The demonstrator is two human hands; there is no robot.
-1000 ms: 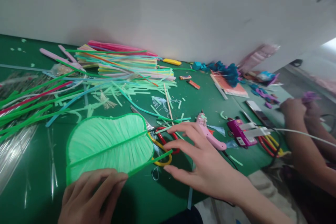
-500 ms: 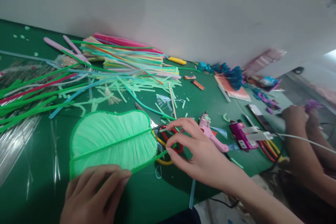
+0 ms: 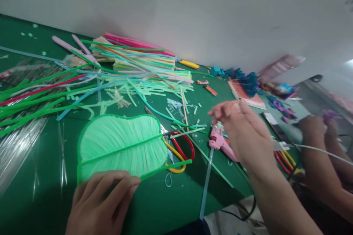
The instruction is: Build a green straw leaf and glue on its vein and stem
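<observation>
1. Left hand (image 3: 103,205) lies flat on the near edge of the green leaf piece (image 3: 121,147), fingers loosely spread and pressing it down on the green table (image 3: 176,198).
2. Leaf's long axis runs left to right along its midrib; the stem end points right, over the red-and-yellow scissors (image 3: 179,152).
3. Right hand (image 3: 242,128) is raised right of the stem, directly over the pink glue gun (image 3: 220,143); the gun's nozzle end points away, toward the wall. Right hand is clearly the nearer one to it.
4. Right fingers look loosely curled; motion blur, so I can't tell whether they grip anything.
5. Gun handle and cord are mostly hidden under that hand.
6. Another person's hands (image 3: 317,126) work at far right, partly cut off.
</observation>
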